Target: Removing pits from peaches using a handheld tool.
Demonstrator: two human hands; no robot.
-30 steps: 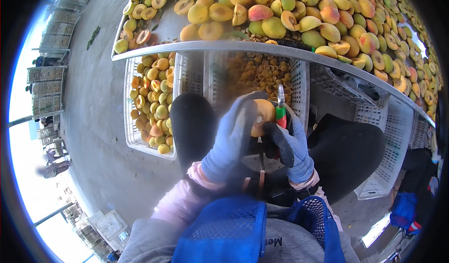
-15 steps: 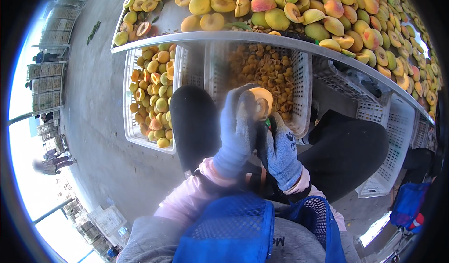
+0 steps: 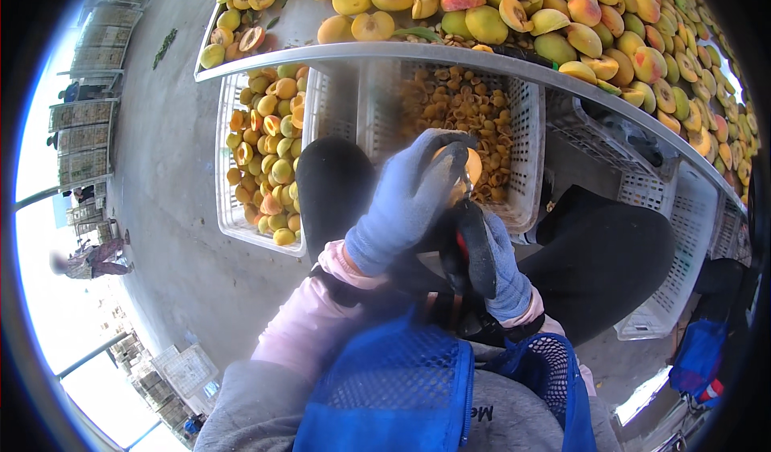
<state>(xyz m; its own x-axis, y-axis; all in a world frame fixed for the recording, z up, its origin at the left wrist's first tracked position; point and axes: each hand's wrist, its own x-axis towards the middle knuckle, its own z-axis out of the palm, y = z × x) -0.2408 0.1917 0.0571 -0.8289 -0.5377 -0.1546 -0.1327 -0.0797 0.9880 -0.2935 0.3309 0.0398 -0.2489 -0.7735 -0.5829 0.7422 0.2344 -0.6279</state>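
My left hand, in a pale blue knit glove with dark fingertips, is closed round a yellow peach half above a crate. The glove covers most of the fruit. My right hand, gloved alike, is just below and to the right, wrapped round a dark-handled hand tool with a red part showing. The tool's upper end meets the peach half, but its exact kind is hidden by the gloves. Beneath my hands, a white slotted crate holds many small orange-brown fruit scraps.
A metal-edged table crosses ahead, heaped with whole and halved peaches. Left of my knee, another white crate contains peach halves. White crates stand at the right. Stacked crates and a person appear far left.
My left hand has rolled over the peach half, covering more of it. My right hand has turned and dropped slightly, exposing the tool's red part. The view has shifted a little.
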